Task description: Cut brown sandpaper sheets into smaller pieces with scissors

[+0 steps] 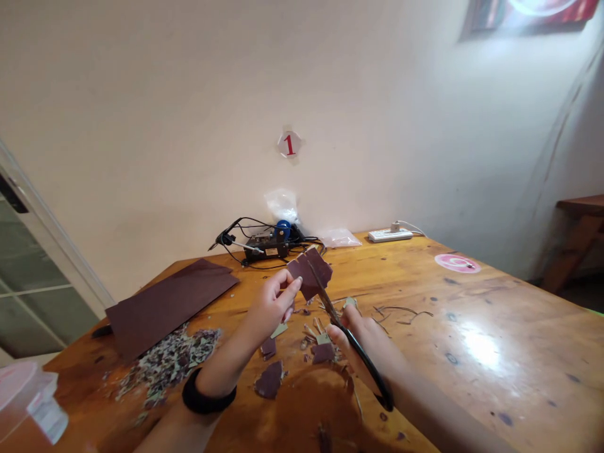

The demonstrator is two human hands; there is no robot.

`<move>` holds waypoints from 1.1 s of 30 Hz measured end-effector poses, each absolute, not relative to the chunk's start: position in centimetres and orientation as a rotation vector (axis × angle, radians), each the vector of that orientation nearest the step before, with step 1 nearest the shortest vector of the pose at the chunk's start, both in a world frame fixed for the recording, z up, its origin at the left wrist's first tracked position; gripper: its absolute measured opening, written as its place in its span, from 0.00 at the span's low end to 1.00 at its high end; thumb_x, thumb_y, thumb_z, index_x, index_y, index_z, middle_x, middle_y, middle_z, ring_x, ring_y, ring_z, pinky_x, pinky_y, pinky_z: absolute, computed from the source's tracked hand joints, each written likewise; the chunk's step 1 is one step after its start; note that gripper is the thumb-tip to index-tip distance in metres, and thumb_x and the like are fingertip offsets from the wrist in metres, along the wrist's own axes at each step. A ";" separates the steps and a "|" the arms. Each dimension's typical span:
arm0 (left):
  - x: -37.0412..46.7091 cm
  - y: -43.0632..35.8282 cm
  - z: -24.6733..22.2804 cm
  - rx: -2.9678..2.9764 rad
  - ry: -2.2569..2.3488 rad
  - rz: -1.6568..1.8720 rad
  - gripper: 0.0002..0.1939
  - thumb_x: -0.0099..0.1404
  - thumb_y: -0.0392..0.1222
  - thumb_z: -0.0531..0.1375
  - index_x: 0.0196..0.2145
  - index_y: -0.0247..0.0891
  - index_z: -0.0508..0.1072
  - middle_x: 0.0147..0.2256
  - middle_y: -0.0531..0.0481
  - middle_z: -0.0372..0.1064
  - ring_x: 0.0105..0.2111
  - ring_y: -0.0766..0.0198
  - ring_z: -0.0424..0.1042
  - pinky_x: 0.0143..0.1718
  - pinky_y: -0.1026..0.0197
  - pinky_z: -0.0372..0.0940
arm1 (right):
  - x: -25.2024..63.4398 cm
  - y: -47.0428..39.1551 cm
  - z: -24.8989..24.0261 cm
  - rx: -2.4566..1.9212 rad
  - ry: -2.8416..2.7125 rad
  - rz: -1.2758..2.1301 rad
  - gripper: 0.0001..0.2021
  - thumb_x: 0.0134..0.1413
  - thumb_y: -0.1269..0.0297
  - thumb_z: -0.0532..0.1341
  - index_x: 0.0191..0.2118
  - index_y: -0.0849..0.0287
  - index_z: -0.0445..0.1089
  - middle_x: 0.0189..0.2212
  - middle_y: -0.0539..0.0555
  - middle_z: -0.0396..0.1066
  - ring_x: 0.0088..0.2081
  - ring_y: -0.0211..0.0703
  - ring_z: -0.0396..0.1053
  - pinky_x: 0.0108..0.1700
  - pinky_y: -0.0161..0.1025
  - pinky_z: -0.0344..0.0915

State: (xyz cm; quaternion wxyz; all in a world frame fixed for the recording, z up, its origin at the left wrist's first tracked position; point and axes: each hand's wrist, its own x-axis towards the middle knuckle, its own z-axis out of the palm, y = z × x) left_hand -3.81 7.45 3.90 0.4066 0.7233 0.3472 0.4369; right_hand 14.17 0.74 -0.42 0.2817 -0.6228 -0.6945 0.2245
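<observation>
My left hand (pixel 279 296) pinches a small, ragged-edged piece of dark maroon sandpaper (pixel 302 270) and holds it up over the table. My right hand (pixel 356 330) grips a pair of scissors (pixel 333 309) with black handles. Their blades lie along the piece, at a slit that divides it. Beneath my hands lie several torn scraps, among them a maroon scrap (pixel 270 380) and another scrap (pixel 323 353) beside thin cut strips (pixel 314 331). My right fingers around the scissor handles are partly hidden.
Large maroon sheets (pixel 172 302) lie at the left beside a heap of shreds (pixel 177 358). A plastic tub (pixel 21 402) stands front left. At the back are a black device with cables (pixel 267 245), a plastic bag (pixel 340 238) and a power strip (pixel 389 235). A round pink sticker (pixel 457 263) lies right.
</observation>
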 end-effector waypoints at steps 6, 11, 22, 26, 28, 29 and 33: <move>-3.6 7.5 3.7 1.789 0.876 1.100 0.19 0.64 0.56 0.56 0.26 0.41 0.56 0.14 0.65 0.50 0.10 0.75 0.49 0.13 0.70 0.45 | 14.3 0.8 -0.5 -1.660 -1.871 0.531 0.16 0.62 0.48 0.49 0.30 0.52 0.47 0.26 0.52 0.67 0.28 0.46 0.65 0.30 0.36 0.52; -3.6 7.2 4.1 1.778 0.855 1.100 0.20 0.63 0.57 0.57 0.26 0.41 0.56 0.14 0.65 0.50 0.10 0.75 0.49 0.13 0.70 0.45 | 14.6 0.8 -1.0 -1.569 -1.869 0.504 0.16 0.60 0.47 0.50 0.30 0.52 0.47 0.25 0.50 0.65 0.27 0.45 0.63 0.30 0.35 0.52; -4.1 7.5 4.5 1.812 0.872 1.051 0.20 0.63 0.57 0.58 0.26 0.41 0.57 0.12 0.66 0.49 0.10 0.75 0.48 0.14 0.70 0.45 | 14.7 0.7 -0.4 -1.479 -1.849 0.723 0.17 0.60 0.46 0.51 0.29 0.53 0.50 0.23 0.47 0.60 0.24 0.38 0.56 0.28 0.35 0.50; -4.0 7.5 4.4 1.820 0.875 1.062 0.20 0.63 0.57 0.57 0.26 0.41 0.56 0.13 0.66 0.48 0.10 0.75 0.48 0.14 0.70 0.44 | 14.5 0.5 -0.5 -1.429 -1.789 0.771 0.17 0.60 0.46 0.51 0.29 0.53 0.52 0.23 0.47 0.60 0.24 0.38 0.57 0.27 0.35 0.51; -4.0 7.5 4.4 1.818 0.868 1.061 0.20 0.63 0.56 0.57 0.25 0.41 0.56 0.13 0.66 0.48 0.10 0.75 0.48 0.13 0.70 0.45 | 14.4 0.4 -0.6 -1.405 -1.770 0.794 0.17 0.60 0.47 0.52 0.30 0.54 0.54 0.22 0.46 0.59 0.23 0.37 0.57 0.25 0.34 0.50; -4.0 7.5 4.4 1.816 0.864 1.059 0.19 0.63 0.56 0.57 0.26 0.41 0.56 0.13 0.66 0.48 0.10 0.75 0.48 0.13 0.70 0.45 | 14.4 0.4 -0.6 -1.397 -1.766 0.804 0.16 0.60 0.47 0.52 0.30 0.54 0.54 0.22 0.46 0.59 0.23 0.36 0.57 0.24 0.33 0.50; -4.0 7.6 4.4 1.814 0.862 1.060 0.20 0.63 0.56 0.57 0.26 0.41 0.56 0.13 0.66 0.48 0.10 0.75 0.49 0.13 0.70 0.46 | 14.3 0.3 -0.6 -1.395 -1.758 0.792 0.15 0.61 0.49 0.52 0.30 0.54 0.54 0.21 0.45 0.58 0.21 0.35 0.55 0.24 0.33 0.49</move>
